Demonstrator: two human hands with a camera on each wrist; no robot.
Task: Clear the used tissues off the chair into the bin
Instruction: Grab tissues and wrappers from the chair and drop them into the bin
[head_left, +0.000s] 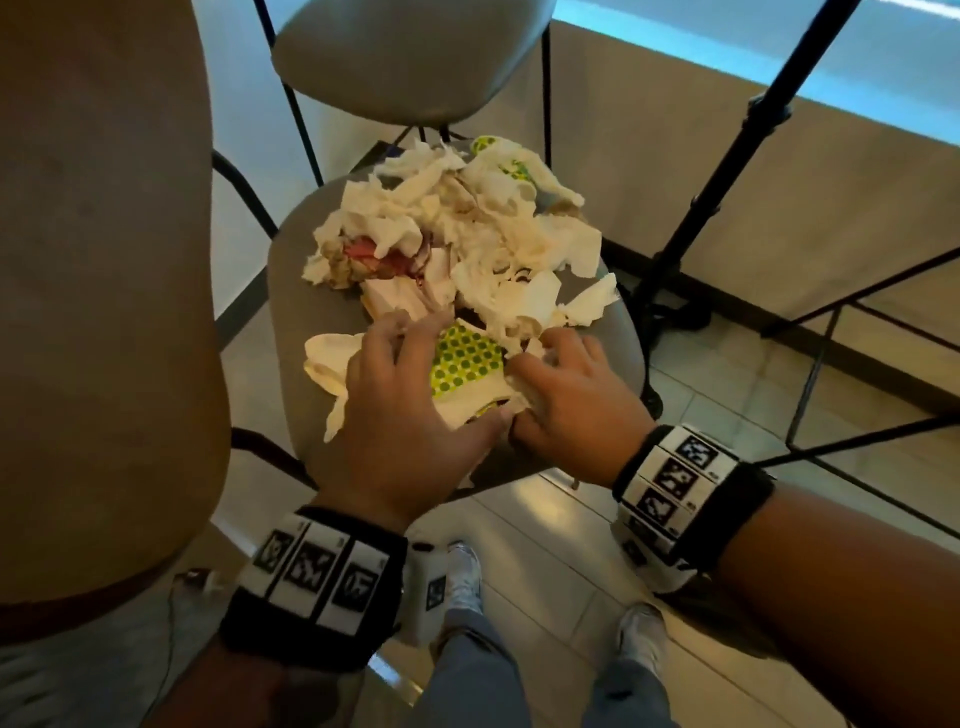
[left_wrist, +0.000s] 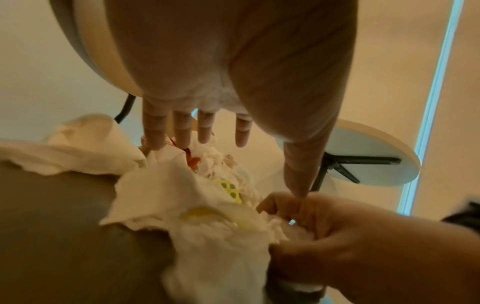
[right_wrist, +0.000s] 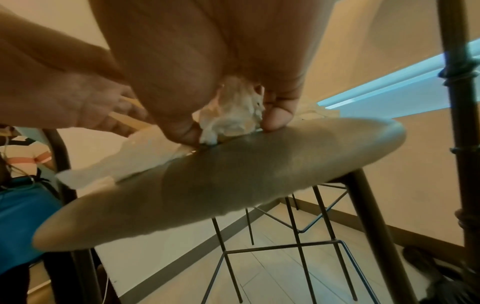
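A heap of crumpled white tissues (head_left: 467, 234), some stained red, covers the grey chair seat (head_left: 291, 291). At its near edge lies a yellow napkin with green dots (head_left: 465, 358). My left hand (head_left: 415, 384) rests on the near tissues with fingers spread and straight (left_wrist: 182, 131). My right hand (head_left: 561, 395) grips a crumpled tissue wad (right_wrist: 233, 111) between thumb and fingers, pressed against the seat (right_wrist: 233, 185). The two hands touch at the thumbs. No bin is in view.
A second grey chair (head_left: 405, 57) stands just behind. A black tripod (head_left: 727, 171) rises at the right, beside black table frames. A brown tabletop (head_left: 104, 260) fills the left side. My shoes (head_left: 462, 577) stand on the tiled floor below.
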